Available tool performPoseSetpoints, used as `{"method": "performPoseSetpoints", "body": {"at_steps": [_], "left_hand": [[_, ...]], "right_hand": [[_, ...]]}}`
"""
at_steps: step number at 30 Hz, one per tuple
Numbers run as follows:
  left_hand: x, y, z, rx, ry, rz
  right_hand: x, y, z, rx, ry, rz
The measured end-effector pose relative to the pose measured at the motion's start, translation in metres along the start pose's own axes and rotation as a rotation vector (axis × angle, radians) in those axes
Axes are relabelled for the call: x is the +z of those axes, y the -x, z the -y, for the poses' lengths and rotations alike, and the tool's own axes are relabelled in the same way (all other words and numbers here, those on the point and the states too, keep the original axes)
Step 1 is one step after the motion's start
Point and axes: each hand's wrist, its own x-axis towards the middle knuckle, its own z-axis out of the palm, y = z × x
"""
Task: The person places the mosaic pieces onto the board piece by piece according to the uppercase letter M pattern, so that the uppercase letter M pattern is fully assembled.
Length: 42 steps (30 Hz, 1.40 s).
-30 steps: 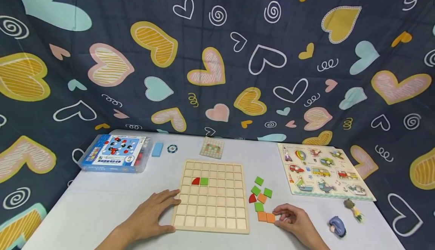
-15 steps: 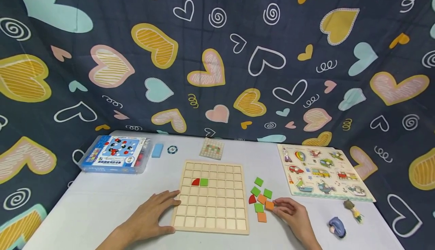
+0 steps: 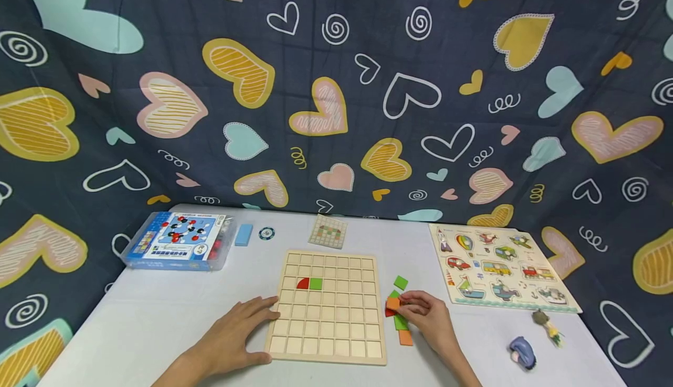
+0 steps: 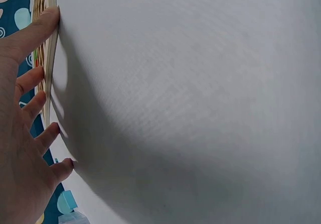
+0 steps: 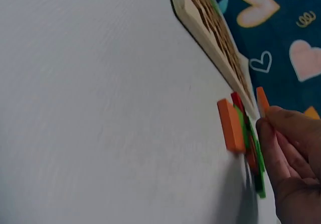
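A wooden grid board (image 3: 336,322) lies on the white table, with a red quarter-circle tile (image 3: 302,283) and a green square tile (image 3: 316,283) set in its upper left cells. My left hand (image 3: 259,327) rests flat, fingers straight against the board's left edge (image 4: 50,58). My right hand (image 3: 406,305) pinches an orange square tile (image 3: 393,303) just off the board's right edge; the right wrist view shows this held tile (image 5: 261,101) above the table. Loose tiles lie under and around that hand: a green one (image 3: 401,282), another green one (image 3: 401,321), an orange one (image 3: 405,337) (image 5: 230,125).
At the back left stand a blue plastic box (image 3: 179,239), a blue block (image 3: 243,234) and a round chip (image 3: 266,232). A pattern card (image 3: 328,231) lies behind the board. A vehicle peg puzzle (image 3: 499,264) and two small figures (image 3: 522,352) occupy the right side.
My right hand has lifted an orange tile from the front of the loose pile and carried it left and away, to the board's right edge. The left hand has stayed put.
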Motion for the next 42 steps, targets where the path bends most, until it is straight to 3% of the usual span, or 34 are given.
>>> {"method": "performPoseSetpoints", "body": {"at_steps": [10,24,42], "left_hand": [[-0.002,-0.001,0.0,0.006,-0.004,-0.001],[0.003,0.0,0.001,0.006,-0.017,-0.013],[0.003,-0.001,0.001,0.019,-0.028,-0.02]], "right_hand": [[0.038,-0.02,0.013,-0.048,-0.01,0.108],[0.095,-0.038,0.026,-0.277,0.08,0.161],[0.114,-0.044,0.027,-0.27,0.052,0.193]]}}
